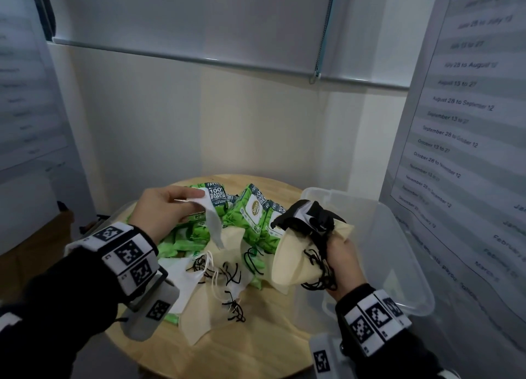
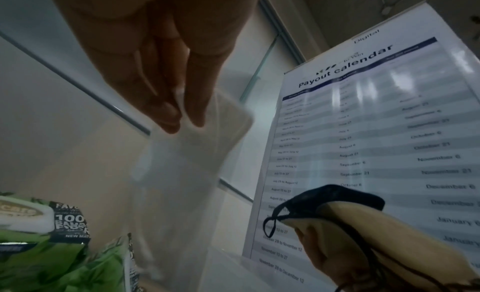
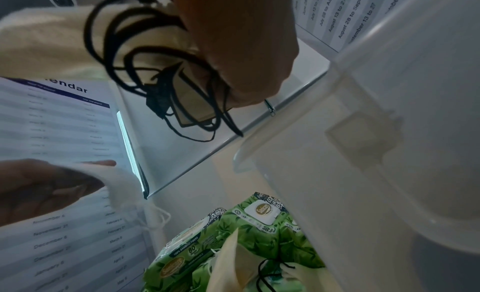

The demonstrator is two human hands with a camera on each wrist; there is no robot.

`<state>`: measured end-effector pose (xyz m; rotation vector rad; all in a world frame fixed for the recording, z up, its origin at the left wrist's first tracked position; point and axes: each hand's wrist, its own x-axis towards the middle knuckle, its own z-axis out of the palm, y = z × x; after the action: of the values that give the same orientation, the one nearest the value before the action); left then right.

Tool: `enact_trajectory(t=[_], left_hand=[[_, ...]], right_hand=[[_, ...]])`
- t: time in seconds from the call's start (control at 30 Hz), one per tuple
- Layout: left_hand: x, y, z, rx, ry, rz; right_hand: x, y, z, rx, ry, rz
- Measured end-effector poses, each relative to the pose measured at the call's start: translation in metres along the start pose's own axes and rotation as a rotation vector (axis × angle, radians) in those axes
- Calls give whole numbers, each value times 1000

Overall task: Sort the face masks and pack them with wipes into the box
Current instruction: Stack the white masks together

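Note:
My left hand (image 1: 168,205) pinches a white face mask (image 1: 212,222) by its top corner and holds it up over the pile; the same white mask (image 2: 197,152) hangs blurred below my fingers. My right hand (image 1: 338,253) grips a bunch of beige and black masks (image 1: 296,253) with black ear loops, just left of the clear plastic box (image 1: 398,250). That bunch (image 3: 78,39) fills the top of the right wrist view. More beige and white masks (image 1: 216,290) lie on the round wooden table (image 1: 256,347). Green wipe packs (image 1: 256,210) are heaped behind them.
The box stands at the table's right edge against a wall with a payout calendar poster (image 1: 461,139). Another poster (image 1: 20,94) hangs at the left. A lowered roller blind (image 1: 199,20) covers the wall behind the table.

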<state>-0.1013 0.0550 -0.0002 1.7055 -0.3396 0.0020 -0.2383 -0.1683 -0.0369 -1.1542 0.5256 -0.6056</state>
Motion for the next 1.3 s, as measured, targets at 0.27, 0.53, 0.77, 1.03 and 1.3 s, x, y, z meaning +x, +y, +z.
enact_trajectory(t=[0.27,0.53,0.77,1.03,1.3], left_hand=[[-14,42,6,-69,-180,157],[-36,37,52,-70,-424,-31],[-32,20,63,67,-320,2],[-33,16,67,132,-291,87],[-31,17,68,270,-334,124]], right_hand=[[2,4,12,-105,-97,-4],[-8,15,31,40,-361,45],[-6,7,29,-39,-259,127],[-17,-5,33,270,-422,299],[-12,2,31,161,-479,366]])
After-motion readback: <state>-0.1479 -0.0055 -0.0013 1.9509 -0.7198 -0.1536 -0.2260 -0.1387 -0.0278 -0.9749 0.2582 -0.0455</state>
